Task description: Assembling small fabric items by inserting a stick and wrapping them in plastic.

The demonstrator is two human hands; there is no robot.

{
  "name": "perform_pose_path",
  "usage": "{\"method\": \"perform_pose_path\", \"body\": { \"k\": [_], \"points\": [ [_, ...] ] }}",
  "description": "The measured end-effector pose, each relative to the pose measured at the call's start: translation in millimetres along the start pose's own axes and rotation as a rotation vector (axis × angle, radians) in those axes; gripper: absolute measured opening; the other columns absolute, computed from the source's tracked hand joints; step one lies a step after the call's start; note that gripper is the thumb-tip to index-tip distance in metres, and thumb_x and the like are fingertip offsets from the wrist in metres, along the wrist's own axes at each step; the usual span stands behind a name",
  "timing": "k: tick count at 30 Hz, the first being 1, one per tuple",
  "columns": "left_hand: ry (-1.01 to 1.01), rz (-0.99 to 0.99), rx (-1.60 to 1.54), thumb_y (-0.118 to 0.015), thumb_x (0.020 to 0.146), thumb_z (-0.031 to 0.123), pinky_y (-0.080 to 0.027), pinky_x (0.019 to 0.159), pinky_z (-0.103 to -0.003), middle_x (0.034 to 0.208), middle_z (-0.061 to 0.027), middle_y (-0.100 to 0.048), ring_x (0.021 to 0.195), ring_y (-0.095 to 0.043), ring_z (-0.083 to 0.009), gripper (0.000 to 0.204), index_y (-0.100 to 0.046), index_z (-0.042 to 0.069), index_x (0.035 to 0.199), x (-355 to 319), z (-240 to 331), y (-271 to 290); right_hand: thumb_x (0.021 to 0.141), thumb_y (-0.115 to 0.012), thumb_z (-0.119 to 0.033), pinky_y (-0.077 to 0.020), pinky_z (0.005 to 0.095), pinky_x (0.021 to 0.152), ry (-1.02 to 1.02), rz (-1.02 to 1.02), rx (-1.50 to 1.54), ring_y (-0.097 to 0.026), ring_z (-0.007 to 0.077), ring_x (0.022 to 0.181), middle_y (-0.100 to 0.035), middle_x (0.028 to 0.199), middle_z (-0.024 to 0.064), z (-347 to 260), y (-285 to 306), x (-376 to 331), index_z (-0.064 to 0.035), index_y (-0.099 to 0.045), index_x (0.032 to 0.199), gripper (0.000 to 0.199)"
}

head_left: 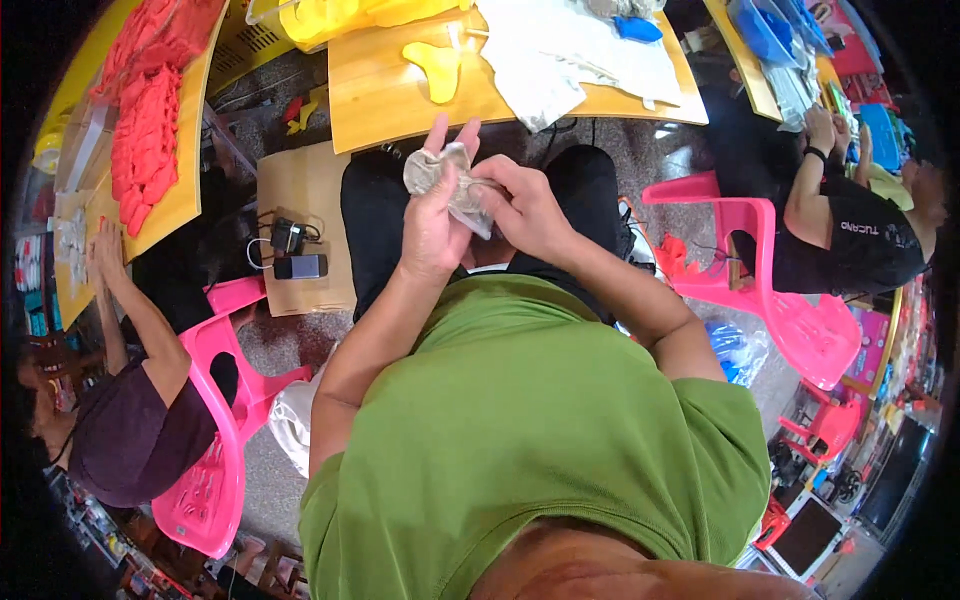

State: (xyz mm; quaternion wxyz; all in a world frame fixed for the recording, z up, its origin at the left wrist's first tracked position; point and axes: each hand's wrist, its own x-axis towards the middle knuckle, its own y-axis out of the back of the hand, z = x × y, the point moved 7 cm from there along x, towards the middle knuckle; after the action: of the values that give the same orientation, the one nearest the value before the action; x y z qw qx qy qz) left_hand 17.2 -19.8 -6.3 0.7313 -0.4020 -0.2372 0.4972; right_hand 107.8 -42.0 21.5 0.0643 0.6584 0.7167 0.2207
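Note:
Over my lap, my left hand (432, 222) and my right hand (525, 208) both grip a small grey fabric piece (432, 167), crumpled between the fingers. My left thumb and forefinger stick up above it. My right hand pinches its right end. Just beyond my hands lies the wooden table (375, 95), with a yellow flat shape (436, 64) and a pile of pale grey fabric pieces (560, 55) on it.
A person on a pink chair (215, 440) sits at my left beside a table with red pieces (150, 120). Another person on a pink chair (790, 300) sits at my right. A low wooden board (300, 190) holds black devices and cables.

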Motion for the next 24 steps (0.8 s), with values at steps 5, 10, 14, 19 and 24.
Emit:
{"method": "perform_pose_path", "body": {
  "k": [5, 10, 14, 19, 24],
  "points": [
    [0.040, 0.081, -0.101, -0.042, 0.095, 0.025, -0.039, 0.095, -0.039, 0.106, -0.0142, -0.058, 0.106, -0.051, -0.0268, 0.024, -0.053, 0.005, 0.094, 5, -1, 11, 0.077, -0.061, -0.002, -0.0445, 0.0298, 0.060, 0.213, 0.125, -0.181, -0.053, 0.0245, 0.070, -0.051, 0.084, 0.0115, -19, 6, 0, -0.0002, -0.050, 0.083, 0.013],
    [-0.071, 0.216, -0.071, -0.049, 0.093, 0.035, -0.042, 0.069, -0.031, 0.062, -0.0012, -0.043, 0.066, -0.045, -0.0157, 0.034, -0.049, 0.006, 0.074, 7, 6, 22, 0.070, -0.069, -0.012, -0.0460, 0.0379, 0.064, 0.188, 0.026, -0.098, -0.054, 0.0308, 0.075, -0.051, 0.083, 0.0133, -20, -3, -2, -0.0031, -0.049, 0.083, 0.025],
    [-0.085, 0.028, -0.089, -0.051, 0.089, 0.044, -0.038, 0.066, -0.030, 0.063, -0.0004, -0.040, 0.061, -0.036, -0.0138, 0.037, -0.051, 0.008, 0.080, 9, 11, 19, 0.073, -0.071, -0.012, -0.0439, 0.0265, 0.059, 0.093, 0.033, -0.066, -0.053, 0.0152, 0.070, -0.052, 0.082, 0.0078, -15, -12, -6, -0.0017, -0.054, 0.090, 0.026],
    [-0.018, 0.061, -0.149, -0.052, 0.089, 0.040, -0.043, 0.075, -0.033, 0.069, -0.0027, -0.044, 0.069, -0.044, -0.0168, 0.042, -0.051, 0.004, 0.110, 5, 23, 2, 0.071, -0.067, -0.005, -0.0435, 0.0265, 0.056, 0.122, 0.055, -0.001, -0.053, 0.0133, 0.065, -0.052, 0.077, 0.0051, -9, -5, -8, -0.0019, -0.055, 0.083, 0.017],
    [0.114, -0.098, -0.360, -0.045, 0.094, 0.031, -0.035, 0.053, -0.028, 0.051, 0.0019, -0.035, 0.046, -0.034, -0.0103, 0.028, -0.058, 0.007, 0.095, 13, 23, 21, 0.073, -0.064, -0.004, -0.0450, 0.0245, 0.059, 0.481, -0.056, -0.456, -0.054, 0.0119, 0.069, -0.051, 0.080, 0.0053, -42, -13, -13, -0.0018, -0.056, 0.085, 0.015]
  ]
}}
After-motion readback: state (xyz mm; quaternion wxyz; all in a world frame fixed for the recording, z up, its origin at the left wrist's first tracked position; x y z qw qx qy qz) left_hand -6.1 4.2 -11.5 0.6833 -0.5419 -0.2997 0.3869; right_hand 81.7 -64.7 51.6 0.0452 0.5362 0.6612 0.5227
